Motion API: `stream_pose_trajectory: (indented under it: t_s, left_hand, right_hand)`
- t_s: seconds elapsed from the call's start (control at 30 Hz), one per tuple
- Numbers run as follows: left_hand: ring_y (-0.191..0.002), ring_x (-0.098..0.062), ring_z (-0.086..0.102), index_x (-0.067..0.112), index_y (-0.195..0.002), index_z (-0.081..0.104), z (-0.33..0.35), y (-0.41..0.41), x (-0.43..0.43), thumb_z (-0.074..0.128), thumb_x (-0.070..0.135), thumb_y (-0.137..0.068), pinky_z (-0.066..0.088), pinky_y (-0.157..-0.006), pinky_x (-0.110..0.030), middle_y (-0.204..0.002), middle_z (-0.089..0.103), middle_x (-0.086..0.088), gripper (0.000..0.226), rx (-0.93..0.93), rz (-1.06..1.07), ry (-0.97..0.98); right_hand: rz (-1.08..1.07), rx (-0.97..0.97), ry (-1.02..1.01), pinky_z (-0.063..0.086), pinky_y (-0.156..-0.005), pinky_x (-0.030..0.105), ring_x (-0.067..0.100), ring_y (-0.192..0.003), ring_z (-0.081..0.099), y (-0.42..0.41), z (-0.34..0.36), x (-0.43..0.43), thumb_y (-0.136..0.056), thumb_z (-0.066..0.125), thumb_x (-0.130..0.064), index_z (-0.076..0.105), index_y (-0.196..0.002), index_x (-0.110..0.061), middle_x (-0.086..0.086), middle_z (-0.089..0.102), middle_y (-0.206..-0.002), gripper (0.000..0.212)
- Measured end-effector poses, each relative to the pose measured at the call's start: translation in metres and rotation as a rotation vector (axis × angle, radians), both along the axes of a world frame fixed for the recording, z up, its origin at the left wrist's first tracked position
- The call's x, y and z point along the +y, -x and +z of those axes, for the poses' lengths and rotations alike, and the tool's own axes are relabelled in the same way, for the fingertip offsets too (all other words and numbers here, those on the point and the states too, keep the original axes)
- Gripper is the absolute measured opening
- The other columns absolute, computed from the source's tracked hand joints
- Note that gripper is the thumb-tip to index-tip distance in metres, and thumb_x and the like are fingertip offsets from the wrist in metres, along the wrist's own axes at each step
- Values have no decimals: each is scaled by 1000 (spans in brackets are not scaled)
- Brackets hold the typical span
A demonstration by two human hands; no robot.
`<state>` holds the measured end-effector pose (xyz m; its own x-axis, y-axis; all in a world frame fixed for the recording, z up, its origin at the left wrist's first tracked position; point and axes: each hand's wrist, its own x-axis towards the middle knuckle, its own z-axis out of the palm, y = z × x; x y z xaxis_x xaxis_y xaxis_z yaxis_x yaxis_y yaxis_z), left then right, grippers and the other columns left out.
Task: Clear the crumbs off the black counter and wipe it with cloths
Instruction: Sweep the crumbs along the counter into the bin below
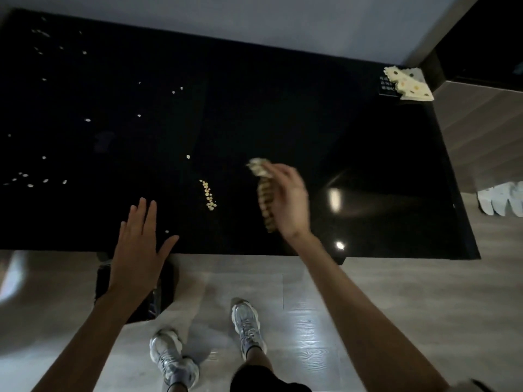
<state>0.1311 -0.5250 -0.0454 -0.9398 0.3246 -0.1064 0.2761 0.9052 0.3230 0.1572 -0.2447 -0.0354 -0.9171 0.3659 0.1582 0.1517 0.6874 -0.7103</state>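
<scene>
The black counter (283, 108) fills the upper half of the head view. A short line of pale crumbs (208, 195) lies near its front edge, and scattered crumbs (34, 181) dot the left side. My right hand (288, 199) grips a patterned cloth (264, 193) held on edge on the counter, just right of the crumb line. My left hand (141, 236) hovers flat with fingers spread over the front edge, left of the crumbs. A second, yellow dotted cloth (409, 84) lies at the far right corner.
A dark bin (165, 281) stands on the floor under the counter's front edge, below my left hand. A small black sign (385, 85) sits beside the yellow cloth. A wooden cabinet (481, 123) borders the counter's right side. My shoes (246, 323) are on the grey floor.
</scene>
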Motion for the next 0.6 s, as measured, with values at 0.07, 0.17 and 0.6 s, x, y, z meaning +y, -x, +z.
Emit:
stream_pose_trajectory:
  t_s: [0.07,0.17,0.6]
  left_hand:
    - [-141,-35,16,2,-144,22,-3,2,-9,59,33,-86,18,-112,-49,-152,19,-20,76,-10,-24,17]
    - [-141,-35,15,3,-144,22,-8,5,-23,58,34,-86,18,-112,-49,-153,17,-20,75,-10,-58,29]
    - [-142,-31,13,7,-145,22,-17,19,-100,41,42,-89,20,-112,-49,-154,17,-16,69,-27,-141,42]
  right_hand:
    - [-164,23,-88,42,-101,28,18,-117,51,-32,12,39,-90,45,1,56,-132,-24,0,52,-131,50]
    - [-382,-125,-198,43,-97,36,26,-120,50,-81,7,91,-90,42,-16,54,-134,-23,4,53,-134,46]
    - [-444,-250,-177,48,-83,34,26,-113,53,-26,-42,-69,-92,44,-1,46,-139,-28,-7,51,-141,54]
